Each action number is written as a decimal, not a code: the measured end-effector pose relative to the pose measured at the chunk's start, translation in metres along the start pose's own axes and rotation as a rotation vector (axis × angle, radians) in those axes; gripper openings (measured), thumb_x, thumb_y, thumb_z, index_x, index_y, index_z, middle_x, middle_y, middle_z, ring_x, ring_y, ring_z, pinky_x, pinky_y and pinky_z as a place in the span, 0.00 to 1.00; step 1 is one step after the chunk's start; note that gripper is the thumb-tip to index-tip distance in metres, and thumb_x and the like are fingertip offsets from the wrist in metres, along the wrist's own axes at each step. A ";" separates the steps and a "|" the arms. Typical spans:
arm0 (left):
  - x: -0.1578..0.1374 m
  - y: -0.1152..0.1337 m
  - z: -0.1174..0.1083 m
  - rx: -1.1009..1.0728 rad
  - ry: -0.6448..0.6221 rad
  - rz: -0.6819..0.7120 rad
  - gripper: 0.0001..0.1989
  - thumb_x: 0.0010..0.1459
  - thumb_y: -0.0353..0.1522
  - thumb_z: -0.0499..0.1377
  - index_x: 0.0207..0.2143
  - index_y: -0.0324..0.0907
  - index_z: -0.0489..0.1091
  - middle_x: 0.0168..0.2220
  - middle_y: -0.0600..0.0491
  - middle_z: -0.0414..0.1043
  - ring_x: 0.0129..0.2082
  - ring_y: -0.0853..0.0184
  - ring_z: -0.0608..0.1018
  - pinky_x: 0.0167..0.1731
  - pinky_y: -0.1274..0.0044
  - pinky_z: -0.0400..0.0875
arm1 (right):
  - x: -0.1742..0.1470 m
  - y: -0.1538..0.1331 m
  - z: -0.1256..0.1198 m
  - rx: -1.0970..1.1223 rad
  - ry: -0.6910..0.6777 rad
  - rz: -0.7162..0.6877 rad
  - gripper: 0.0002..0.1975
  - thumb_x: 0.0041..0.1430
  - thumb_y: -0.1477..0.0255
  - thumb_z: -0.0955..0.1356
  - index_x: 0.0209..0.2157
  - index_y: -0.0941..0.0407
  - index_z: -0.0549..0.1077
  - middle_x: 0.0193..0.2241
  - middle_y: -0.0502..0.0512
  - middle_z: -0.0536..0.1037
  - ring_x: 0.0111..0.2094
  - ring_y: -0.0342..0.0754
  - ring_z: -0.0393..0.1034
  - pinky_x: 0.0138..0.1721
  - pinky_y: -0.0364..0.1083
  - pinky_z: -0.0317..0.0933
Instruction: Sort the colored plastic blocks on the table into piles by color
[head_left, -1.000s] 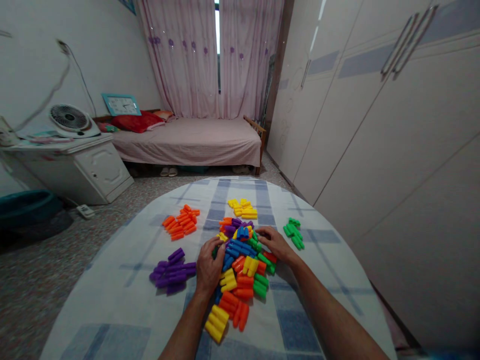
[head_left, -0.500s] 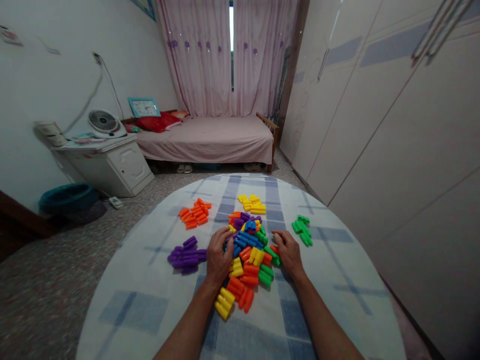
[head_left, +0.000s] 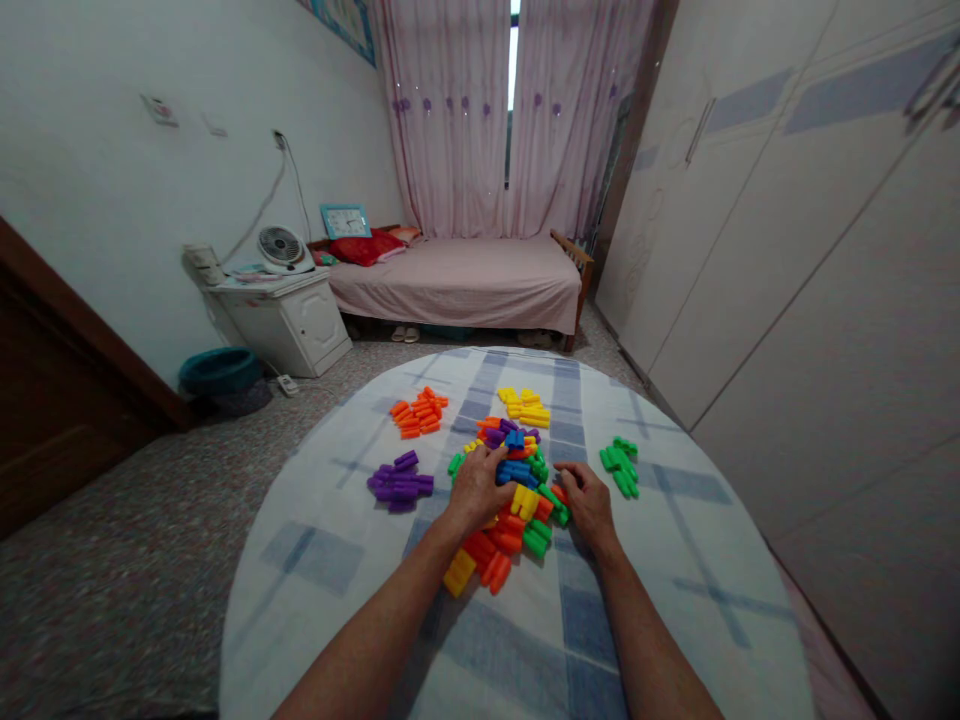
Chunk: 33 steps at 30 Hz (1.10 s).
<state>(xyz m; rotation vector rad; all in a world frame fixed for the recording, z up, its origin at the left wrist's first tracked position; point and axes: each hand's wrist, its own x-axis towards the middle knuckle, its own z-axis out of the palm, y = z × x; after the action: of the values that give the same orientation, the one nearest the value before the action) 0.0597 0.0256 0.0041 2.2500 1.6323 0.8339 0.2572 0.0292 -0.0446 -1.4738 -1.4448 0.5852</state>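
Observation:
A mixed pile of plastic bullet-shaped building pieces lies mid-table. My left hand [head_left: 474, 490] reaches over its left side, thumb and forefinger apart around blue pieces [head_left: 517, 472]; I see no piece lifted. My right hand [head_left: 589, 502] rests at the pile's right edge, fingers loosely bent and apart, beside green pieces [head_left: 553, 505] and an orange one. Yellow pieces [head_left: 524, 502] and orange-red pieces [head_left: 496, 572] lie at the near side. Single-colour groups surround the pile: purple pieces [head_left: 400, 485], orange pieces [head_left: 420, 414], yellow pieces [head_left: 528, 411] and green pieces [head_left: 621, 466].
The round table wears a checked cloth [head_left: 315, 620]. Behind it stands a bed [head_left: 465, 275], with a white cabinet [head_left: 296, 325] bearing a fan [head_left: 283, 248] on the left. A teal bin [head_left: 221, 373] is on the floor; wardrobe doors [head_left: 810, 330] line the right.
My left hand has moved right and over the pile, from its left edge onto the blue pieces. My right hand stays nearly in place. The view has swung left.

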 end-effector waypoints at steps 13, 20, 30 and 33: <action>-0.123 -0.059 -0.076 0.021 0.212 -0.201 0.20 0.51 0.34 0.58 0.49 0.45 0.68 0.47 0.48 0.67 0.49 0.60 0.71 0.50 0.67 0.67 | -0.001 -0.001 -0.002 0.008 -0.005 0.005 0.17 0.53 0.64 0.60 0.35 0.56 0.76 0.36 0.55 0.77 0.37 0.49 0.70 0.41 0.47 0.61; -0.167 -0.089 -0.076 0.041 0.158 -0.314 0.23 0.50 0.37 0.59 0.50 0.44 0.69 0.51 0.47 0.67 0.51 0.58 0.71 0.51 0.66 0.68 | -0.004 -0.010 -0.004 -0.012 -0.010 0.016 0.17 0.52 0.64 0.60 0.35 0.56 0.76 0.34 0.55 0.77 0.36 0.49 0.70 0.38 0.46 0.62; -0.034 -0.151 -0.097 0.068 0.208 -0.304 0.29 0.49 0.42 0.60 0.53 0.40 0.63 0.55 0.42 0.63 0.57 0.56 0.65 0.55 0.66 0.61 | -0.004 -0.015 -0.004 -0.063 -0.031 0.060 0.18 0.52 0.62 0.60 0.35 0.56 0.76 0.35 0.55 0.77 0.37 0.50 0.70 0.39 0.47 0.62; 0.017 -0.170 -0.095 0.150 0.043 -0.374 0.39 0.42 0.42 0.64 0.57 0.41 0.57 0.60 0.39 0.54 0.60 0.52 0.61 0.54 0.66 0.60 | -0.002 -0.012 -0.005 -0.073 -0.031 0.069 0.18 0.51 0.61 0.60 0.34 0.55 0.76 0.35 0.56 0.77 0.37 0.52 0.71 0.40 0.48 0.62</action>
<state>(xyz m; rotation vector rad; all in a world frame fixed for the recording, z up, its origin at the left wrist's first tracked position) -0.1256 0.0875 0.0001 1.9296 2.1088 0.6857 0.2549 0.0244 -0.0325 -1.5833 -1.4575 0.6055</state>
